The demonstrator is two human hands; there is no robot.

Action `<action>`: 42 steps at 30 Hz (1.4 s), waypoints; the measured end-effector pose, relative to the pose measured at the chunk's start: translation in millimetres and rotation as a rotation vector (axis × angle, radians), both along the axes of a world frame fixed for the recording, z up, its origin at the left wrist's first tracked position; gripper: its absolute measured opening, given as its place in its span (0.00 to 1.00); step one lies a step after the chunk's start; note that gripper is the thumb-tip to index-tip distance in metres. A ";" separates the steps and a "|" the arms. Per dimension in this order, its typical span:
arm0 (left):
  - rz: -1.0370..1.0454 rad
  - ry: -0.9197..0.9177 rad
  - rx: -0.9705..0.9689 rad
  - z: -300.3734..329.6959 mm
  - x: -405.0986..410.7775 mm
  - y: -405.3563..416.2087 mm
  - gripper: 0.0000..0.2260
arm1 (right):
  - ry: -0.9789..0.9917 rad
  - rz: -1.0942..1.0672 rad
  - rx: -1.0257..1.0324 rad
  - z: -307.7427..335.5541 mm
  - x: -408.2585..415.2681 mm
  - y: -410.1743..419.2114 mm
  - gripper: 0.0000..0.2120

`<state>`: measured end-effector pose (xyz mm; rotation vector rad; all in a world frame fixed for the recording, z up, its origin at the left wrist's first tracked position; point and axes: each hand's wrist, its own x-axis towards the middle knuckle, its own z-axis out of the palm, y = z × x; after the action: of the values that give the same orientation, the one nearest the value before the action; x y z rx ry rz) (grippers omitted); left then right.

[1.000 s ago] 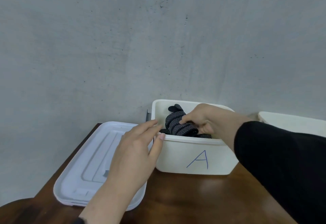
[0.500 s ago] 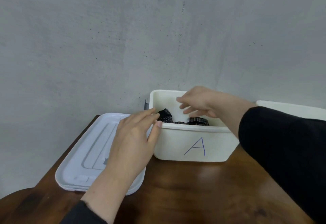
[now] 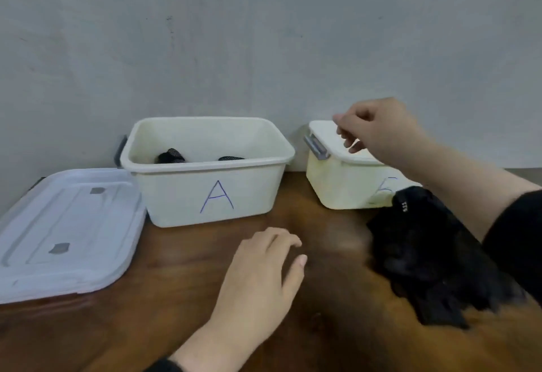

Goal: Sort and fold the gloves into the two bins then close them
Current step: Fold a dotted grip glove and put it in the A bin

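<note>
Cream bin (image 3: 176, 195) with blue "A", dotted black gloves (image 3: 171, 156) inside; translucent white lid (image 3: 67, 233); plain black gloves (image 3: 425, 254); brown worktop (image 3: 176, 298).
</note>
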<state>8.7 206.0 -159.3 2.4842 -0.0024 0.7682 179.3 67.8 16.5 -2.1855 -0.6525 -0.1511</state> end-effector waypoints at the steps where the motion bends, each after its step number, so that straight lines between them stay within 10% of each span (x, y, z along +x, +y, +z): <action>1: -0.030 0.046 -0.003 -3.4 3.0 -14.8 0.13 | -0.034 -0.027 -0.032 0.1 0.6 -21.2 0.17; 13: -0.122 0.219 -0.197 -11.6 48.1 -123.4 0.16 | -0.060 -0.147 -0.538 -20.8 7.8 -192.8 0.03; 19: -0.256 0.252 -0.128 -17.5 46.0 -114.6 0.19 | -0.021 -0.077 -0.828 -41.0 6.6 -219.0 0.22; 33: -0.240 0.212 -0.175 -15.8 46.9 -105.6 0.17 | -0.131 -0.020 -0.710 -60.6 -2.9 -200.3 0.03; 42: -0.217 0.207 -0.216 -16.7 48.4 -104.0 0.16 | 0.004 -0.158 -0.086 -39.6 2.3 -206.0 0.08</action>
<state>57.0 102.0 -175.9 2.2987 -0.1070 0.3972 181.7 -138.2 -23.1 -2.3197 -0.4915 -0.2044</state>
